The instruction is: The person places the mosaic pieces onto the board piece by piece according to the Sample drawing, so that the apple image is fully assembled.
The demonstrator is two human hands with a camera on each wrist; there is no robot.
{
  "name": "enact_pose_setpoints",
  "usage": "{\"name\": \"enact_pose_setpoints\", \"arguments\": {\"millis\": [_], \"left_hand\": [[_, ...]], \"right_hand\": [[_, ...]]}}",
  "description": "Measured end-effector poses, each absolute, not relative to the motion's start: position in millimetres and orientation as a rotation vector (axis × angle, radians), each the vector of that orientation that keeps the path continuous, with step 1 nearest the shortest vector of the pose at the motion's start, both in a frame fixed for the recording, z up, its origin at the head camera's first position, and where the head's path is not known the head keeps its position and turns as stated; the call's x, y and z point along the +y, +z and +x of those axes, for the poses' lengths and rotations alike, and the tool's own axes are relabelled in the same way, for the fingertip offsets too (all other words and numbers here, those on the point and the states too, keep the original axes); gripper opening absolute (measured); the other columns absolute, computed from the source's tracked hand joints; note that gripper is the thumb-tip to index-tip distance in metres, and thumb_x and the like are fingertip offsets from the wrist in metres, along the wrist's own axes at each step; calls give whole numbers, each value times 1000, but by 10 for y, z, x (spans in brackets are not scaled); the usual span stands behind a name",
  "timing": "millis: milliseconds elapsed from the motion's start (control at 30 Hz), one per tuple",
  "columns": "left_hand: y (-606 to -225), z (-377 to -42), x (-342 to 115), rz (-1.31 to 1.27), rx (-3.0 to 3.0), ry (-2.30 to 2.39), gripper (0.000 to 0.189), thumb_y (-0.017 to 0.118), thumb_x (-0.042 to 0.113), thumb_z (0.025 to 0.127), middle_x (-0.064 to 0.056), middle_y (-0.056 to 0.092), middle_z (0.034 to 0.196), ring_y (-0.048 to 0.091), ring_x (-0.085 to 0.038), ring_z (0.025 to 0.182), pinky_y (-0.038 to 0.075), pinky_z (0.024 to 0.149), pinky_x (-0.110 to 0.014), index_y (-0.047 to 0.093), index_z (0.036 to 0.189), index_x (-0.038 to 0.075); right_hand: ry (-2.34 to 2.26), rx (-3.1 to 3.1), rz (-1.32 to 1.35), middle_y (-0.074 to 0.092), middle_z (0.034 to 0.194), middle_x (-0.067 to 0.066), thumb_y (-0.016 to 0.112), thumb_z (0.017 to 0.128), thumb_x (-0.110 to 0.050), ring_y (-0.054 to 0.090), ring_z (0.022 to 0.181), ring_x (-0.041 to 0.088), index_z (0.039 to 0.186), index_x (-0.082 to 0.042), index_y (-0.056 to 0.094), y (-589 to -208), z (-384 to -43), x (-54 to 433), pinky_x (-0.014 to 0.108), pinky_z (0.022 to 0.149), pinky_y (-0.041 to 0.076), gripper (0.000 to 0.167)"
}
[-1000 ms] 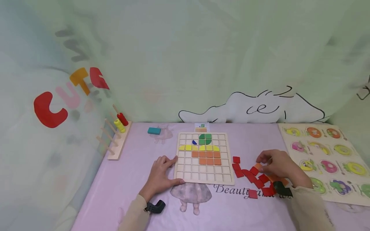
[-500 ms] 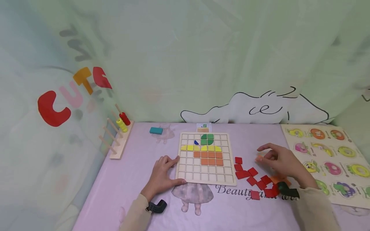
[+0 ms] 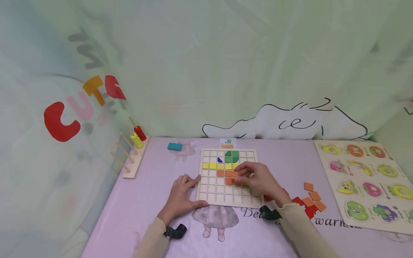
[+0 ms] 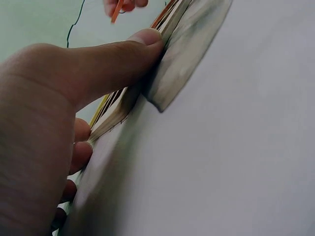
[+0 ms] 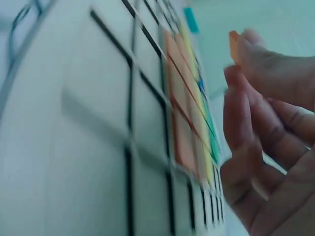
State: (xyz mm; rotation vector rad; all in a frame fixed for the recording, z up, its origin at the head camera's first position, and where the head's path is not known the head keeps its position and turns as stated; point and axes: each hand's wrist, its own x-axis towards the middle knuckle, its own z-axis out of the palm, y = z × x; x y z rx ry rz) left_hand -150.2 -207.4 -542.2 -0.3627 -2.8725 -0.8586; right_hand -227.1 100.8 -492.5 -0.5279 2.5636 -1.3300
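A pale wooden grid board (image 3: 211,197) carries green rounded tiles (image 3: 232,156), a small blue piece (image 3: 219,160), a row of yellow tiles (image 3: 213,166) and orange tiles (image 3: 221,173) below them. My left hand (image 3: 180,195) braces its near left corner; the thumb (image 4: 123,61) lies along the near edge, and the index fingertip touches the left side. Over the orange rows, my right hand (image 3: 262,180) pinches an orange tile (image 5: 235,46) between thumb and fingers. That tile shows above the surface in the right wrist view. Part of the orange rows is hidden behind this hand.
Loose orange tiles (image 3: 314,196) and red tiles (image 3: 311,212) lie right of the board. Farther right is a fruit puzzle board (image 3: 342,175). A pattern card (image 3: 227,142) and a teal block (image 3: 175,146) lie behind; a peg stand (image 3: 130,173) stands left.
My right hand has picked an orange tile from the loose pile and carried it left over the board. The left hand keeps its place at the board's corner.
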Motion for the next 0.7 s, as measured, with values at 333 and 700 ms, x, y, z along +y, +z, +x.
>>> {"name": "enact_pose_setpoints", "arguments": {"millis": [333,700], "left_hand": [[-5395,-1499,-2088,-355,-2894,-849,96,96,56,69,7,49,99,40,-10,94,34,86,-32,63,150,16],[-5436,-1512,-2083,-371,-2877,-821,98,95,59,69,7,49,98,40,-9,93,35,85,-31,62,150,15]], "right_hand": [[-1081,2679,-580,64,85,-4,94,81,-22,55,83,15,103,-15,79,-5026,-2275,446,29,75,46,27],[-980,2731,-532,64,82,-5,91,83,-22,56,83,16,98,-18,80,-4956,-2256,425,32,74,46,19]]}}
